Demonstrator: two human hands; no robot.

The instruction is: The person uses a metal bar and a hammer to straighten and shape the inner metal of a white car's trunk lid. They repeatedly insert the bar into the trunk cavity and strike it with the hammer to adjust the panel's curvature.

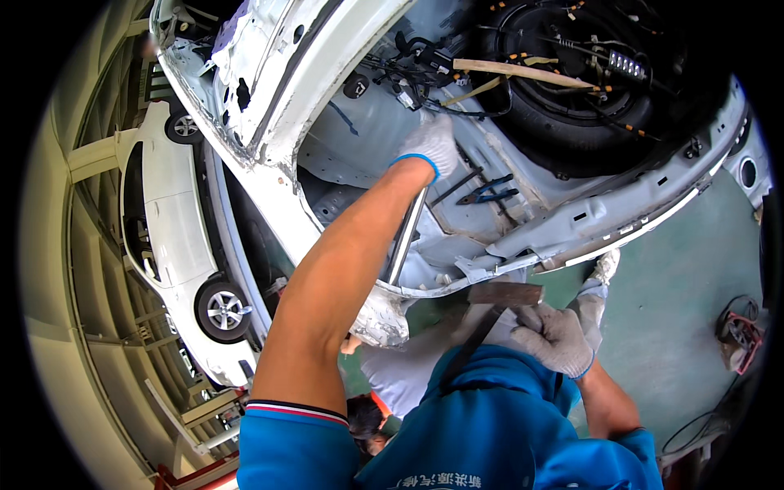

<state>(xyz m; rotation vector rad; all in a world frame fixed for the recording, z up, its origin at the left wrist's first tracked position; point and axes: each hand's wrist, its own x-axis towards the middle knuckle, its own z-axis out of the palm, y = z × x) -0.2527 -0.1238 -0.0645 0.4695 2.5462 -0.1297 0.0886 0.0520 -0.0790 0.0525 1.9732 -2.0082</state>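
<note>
My left hand point(430, 145), in a white knit glove with a blue cuff, reaches into the open rear of a white car body point(572, 233). Its fingers are closed at the upper end of a shiny metal bar point(407, 241), which slants down to the rear edge. Closer to me, my right hand point(559, 339) wears a similar glove and is closed on a hammer point(506, 294). The brownish hammer head is in front of my blue shirt; part of its grip is hidden. Blue-handled pliers point(487, 192) lie on the body floor, right of my left hand.
A black spare wheel point(563, 90) fills the well, with wiring and a wooden stick point(523, 72) above it. Dark wire connectors point(416, 65) hang beyond my left hand. Another white car point(175, 220) stands left. A red device with cables point(741, 335) sits on the green floor point(670, 269).
</note>
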